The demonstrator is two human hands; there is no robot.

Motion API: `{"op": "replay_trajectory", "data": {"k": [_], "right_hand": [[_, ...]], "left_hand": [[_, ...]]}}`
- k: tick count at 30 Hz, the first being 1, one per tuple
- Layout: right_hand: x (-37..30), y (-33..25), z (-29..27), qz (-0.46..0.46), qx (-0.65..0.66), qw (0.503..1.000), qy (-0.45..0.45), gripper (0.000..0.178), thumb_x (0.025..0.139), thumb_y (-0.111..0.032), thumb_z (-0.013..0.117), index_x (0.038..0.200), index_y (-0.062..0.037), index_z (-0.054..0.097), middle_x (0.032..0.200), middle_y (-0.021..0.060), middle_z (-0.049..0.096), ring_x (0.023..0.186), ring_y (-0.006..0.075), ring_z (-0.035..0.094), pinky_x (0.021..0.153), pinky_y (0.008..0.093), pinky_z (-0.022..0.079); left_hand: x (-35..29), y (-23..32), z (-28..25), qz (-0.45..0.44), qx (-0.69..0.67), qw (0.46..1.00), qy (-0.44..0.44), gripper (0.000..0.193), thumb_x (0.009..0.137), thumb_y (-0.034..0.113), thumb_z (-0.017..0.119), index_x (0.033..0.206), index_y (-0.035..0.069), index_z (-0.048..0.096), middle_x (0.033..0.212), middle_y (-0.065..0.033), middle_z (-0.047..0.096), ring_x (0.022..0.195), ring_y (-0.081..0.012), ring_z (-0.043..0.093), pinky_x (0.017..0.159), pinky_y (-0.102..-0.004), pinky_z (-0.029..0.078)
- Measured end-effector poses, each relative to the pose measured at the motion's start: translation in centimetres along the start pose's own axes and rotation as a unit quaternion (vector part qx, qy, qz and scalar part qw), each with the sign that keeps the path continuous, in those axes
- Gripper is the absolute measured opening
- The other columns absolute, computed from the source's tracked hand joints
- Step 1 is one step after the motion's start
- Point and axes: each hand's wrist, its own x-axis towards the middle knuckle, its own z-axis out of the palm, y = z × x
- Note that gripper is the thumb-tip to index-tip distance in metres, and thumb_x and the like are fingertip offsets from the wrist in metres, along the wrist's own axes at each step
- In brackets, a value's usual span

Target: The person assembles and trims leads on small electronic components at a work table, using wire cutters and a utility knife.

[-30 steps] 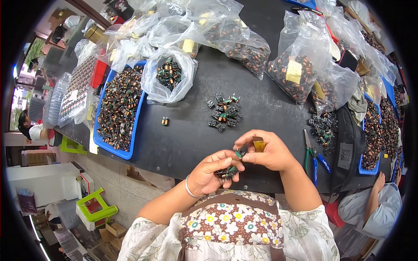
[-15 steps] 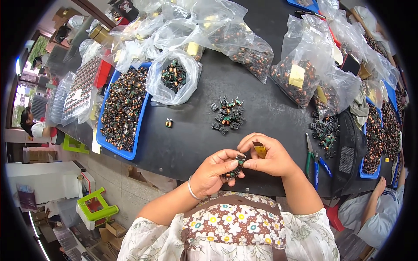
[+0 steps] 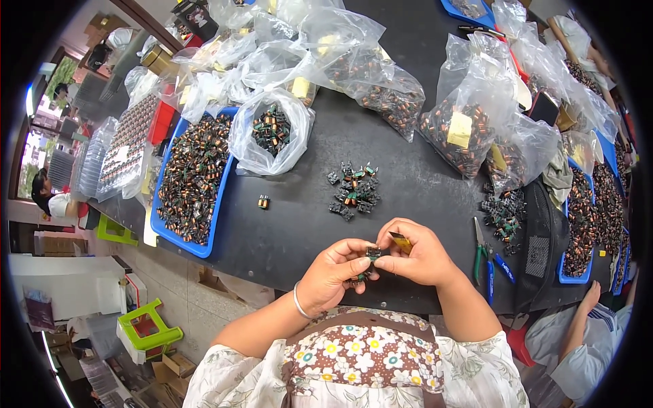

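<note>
left grip [image 3: 330, 273] pinched a small dark-and-green component [image 3: 373, 252] between thumb and fingers, with more dark parts [image 3: 359, 277] gathered just below it. right grip [image 3: 425, 260] was bent in close, its thumb tip right beside the component and a yellow strip [image 3: 403, 242] tucked between its fingers; i could not tell what the strip was, nor how hard the right fingertips pressed on the component. all of it was held up near the close edge of the tabletop [image 3: 299, 228].

i judged the step to be close handwork on that one piece, done between both hands. to my mind the next move called for a firm left pinch, a light right thumb, and the strip kept clear of the left fingertips, since the parts gathered below could slip loose.

beyond the hands lay a loose pile [image 3: 354, 193] of similar parts, with a lone coil part [image 3: 263, 202] well off to its left. farther left, an open bag [image 3: 294, 155] stood beside a blue tray [image 3: 215, 221], both holding coil parts. on the right, green-handled pliers [image 3: 479, 257] lay near a second heap [image 3: 505, 216].
</note>
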Motion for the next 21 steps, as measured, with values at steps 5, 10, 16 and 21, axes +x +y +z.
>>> {"op": "replay_trajectory", "data": {"k": [5,10,16,21], "right_hand": [[0.0,-0.4,0.0,0.002,-0.023,1.000,-0.009,0.021,0.072,-0.007,0.070,0.085,-0.0008,0.055,0.084,0.0020,0.052,0.062,0.0044,0.047,0.052,0.0197,0.039],[0.2,-0.2,-0.1,-0.022,-0.035,0.999,-0.029,0.016,0.073,-0.006,0.068,0.085,-0.0010,0.058,0.085,0.0025,0.053,0.066,0.0054,0.050,0.055,0.0201,0.041],[1.4,1.4,-0.3,-0.120,-0.139,0.981,0.058,0.023,0.074,-0.003,0.065,0.097,-0.0039,0.063,0.094,0.0067,0.057,0.071,0.0132,0.058,0.062,0.0241,0.046],[3.5,0.9,1.8,-0.097,-0.332,0.920,0.184,0.031,0.070,-0.006,0.069,0.100,-0.0109,0.063,0.109,0.0084,0.055,0.085,0.0228,0.061,0.068,0.0311,0.049]], "left_hand": [[-0.2,0.1,0.0,0.001,-0.038,0.999,0.000,0.025,0.087,0.014,0.057,0.109,0.005,0.052,0.099,-0.0086,0.059,0.079,-0.0175,0.061,0.054,-0.0251,0.049],[-0.2,0.0,-0.4,0.007,-0.048,0.999,-0.009,0.026,0.087,0.017,0.057,0.110,0.005,0.051,0.098,-0.0094,0.059,0.079,-0.0175,0.061,0.054,-0.0255,0.049],[-0.1,0.0,-0.6,0.004,-0.072,0.997,-0.031,0.026,0.088,0.017,0.055,0.113,0.008,0.050,0.099,-0.0074,0.058,0.079,-0.0158,0.059,0.056,-0.0255,0.047],[0.1,0.3,-0.6,-0.041,-0.134,0.987,-0.081,0.032,0.090,0.019,0.047,0.120,0.006,0.047,0.098,-0.0096,0.058,0.079,-0.0186,0.059,0.055,-0.0271,0.047]]}}
